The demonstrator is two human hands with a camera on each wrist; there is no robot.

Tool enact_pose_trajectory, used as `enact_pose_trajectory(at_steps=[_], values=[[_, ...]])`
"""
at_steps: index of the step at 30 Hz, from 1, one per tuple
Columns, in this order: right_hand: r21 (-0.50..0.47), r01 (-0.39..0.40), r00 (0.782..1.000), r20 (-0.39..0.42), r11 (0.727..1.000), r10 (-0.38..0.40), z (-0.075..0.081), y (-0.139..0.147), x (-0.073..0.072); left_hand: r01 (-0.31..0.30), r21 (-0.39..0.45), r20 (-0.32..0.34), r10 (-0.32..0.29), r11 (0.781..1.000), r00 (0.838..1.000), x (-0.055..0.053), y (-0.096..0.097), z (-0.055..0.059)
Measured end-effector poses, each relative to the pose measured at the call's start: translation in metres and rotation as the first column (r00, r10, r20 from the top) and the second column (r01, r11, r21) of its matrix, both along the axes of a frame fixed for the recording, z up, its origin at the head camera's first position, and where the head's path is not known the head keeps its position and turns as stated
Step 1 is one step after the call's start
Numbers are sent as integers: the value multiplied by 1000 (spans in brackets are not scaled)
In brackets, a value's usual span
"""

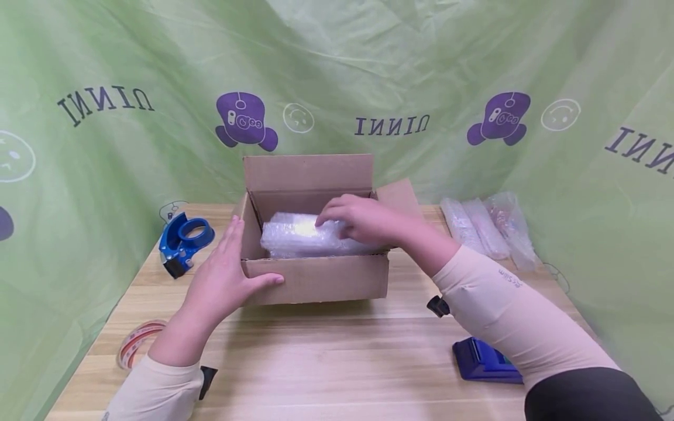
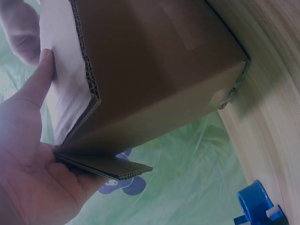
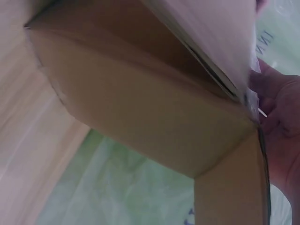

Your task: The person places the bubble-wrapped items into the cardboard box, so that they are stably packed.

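A brown cardboard box (image 1: 316, 280) stands with its top flaps spread. Inside lies a clear bubble-wrapped bundle (image 1: 289, 234), its lower part hidden by the box's front. My left hand (image 1: 221, 278) braces the front left corner, fingers stretched along the left side and thumb lying across the front flap (image 2: 70, 79). Over the box's right part, my right hand (image 1: 358, 219) reaches in from above. Its bent fingers and thumb hold the bubble wrap at the bundle's top. In the right wrist view the fingers curl beside the wrap, partly behind a box flap (image 3: 215, 42).
A blue tape dispenser (image 1: 181, 242) lies on the wooden table (image 1: 316, 362) at left. Nearer is a tape roll (image 1: 134, 345), partly behind the left forearm. More bubble-wrapped items (image 1: 484, 228) lie back right. A dark blue holder (image 1: 481, 362) sits under the right forearm. Green curtain encloses the table.
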State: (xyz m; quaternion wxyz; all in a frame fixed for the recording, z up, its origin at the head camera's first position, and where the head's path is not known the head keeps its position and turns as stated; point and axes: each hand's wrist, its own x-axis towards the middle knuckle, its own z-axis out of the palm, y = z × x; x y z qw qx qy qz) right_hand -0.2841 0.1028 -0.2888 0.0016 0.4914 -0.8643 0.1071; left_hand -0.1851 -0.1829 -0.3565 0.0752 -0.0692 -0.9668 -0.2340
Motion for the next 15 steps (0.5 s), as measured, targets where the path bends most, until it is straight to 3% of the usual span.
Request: enact_pose_trajectory(at_steps=[7,15], values=[[43,34,999,27,998,-36,-13,-2,1,-6,2,11,6,1000,1000,0,1,1],[56,8,1000,12,998,-9,-21,0,0,1,1,-5,-1,1000,1000,0,0,-2]])
